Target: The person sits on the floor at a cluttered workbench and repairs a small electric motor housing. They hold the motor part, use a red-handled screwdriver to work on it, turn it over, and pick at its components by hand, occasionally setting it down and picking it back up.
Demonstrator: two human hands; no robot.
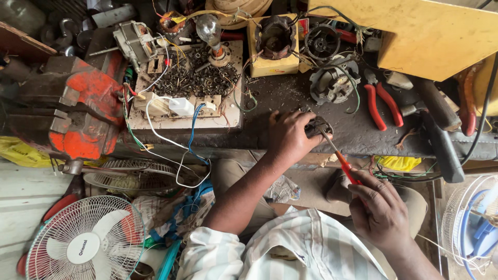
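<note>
Grip: left hand (288,136) clamped over small dark motor part (317,126) on desk (290,98); right hand (381,210) closed round red-handled screwdriver (338,155). Part probably rigid, light; hold by its outer body.

The one camera sits on my head and looks almost straight down over my chest, close in. My desk (290,103) crosses the upper half of the frame, and the floor fills the lower left.
</note>
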